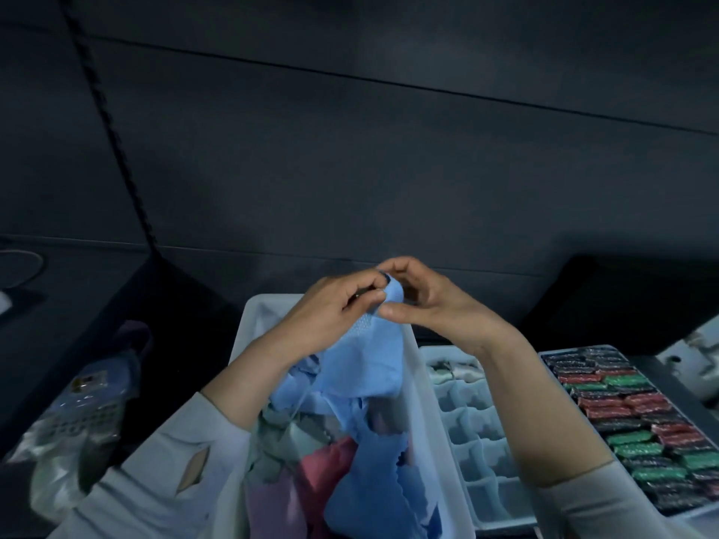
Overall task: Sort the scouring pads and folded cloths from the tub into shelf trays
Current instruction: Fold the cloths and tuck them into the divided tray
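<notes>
A light blue cloth (362,355) hangs above the white tub (253,328), lifted by its top corner. My left hand (334,309) pinches that corner from the left. My right hand (424,297) pinches it from the right, thumb and fingers curled around the edge. The two hands almost touch. Inside the tub lie several more cloths, blue, pink (323,472) and pale green. To the right stands a tray of small compartments (478,441), and beyond it a tray packed with red, green and dark scouring pads (642,429).
A clear plastic bag (78,418) with packaged goods lies at the left. A dark wall fills the upper view. A dark box (630,301) stands behind the pad tray. White objects sit at the far right edge.
</notes>
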Motion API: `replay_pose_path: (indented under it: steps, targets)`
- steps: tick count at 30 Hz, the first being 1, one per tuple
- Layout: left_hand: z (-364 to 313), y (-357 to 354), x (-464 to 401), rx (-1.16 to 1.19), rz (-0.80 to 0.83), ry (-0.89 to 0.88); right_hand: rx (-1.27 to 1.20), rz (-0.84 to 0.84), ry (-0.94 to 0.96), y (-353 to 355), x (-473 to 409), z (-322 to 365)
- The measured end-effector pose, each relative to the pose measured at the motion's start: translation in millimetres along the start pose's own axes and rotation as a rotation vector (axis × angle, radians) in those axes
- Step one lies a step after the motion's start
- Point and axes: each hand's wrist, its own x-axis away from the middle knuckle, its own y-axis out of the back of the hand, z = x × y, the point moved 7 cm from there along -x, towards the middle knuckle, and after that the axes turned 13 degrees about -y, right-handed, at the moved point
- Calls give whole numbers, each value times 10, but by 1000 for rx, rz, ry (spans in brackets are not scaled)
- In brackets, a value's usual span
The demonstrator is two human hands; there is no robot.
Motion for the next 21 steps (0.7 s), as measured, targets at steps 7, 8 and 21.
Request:
replay_pose_path:
  steps: [7,8,21]
  targets:
    - [-46,146,-24,19,-67,14,-123,-21,-97,67,-23,-16]
    - [-4,143,2,46,-64,44,-157,-54,-90,99,-28,-19]
    - [683,371,492,68,-107,335,-154,-412,-20,680,83,-80]
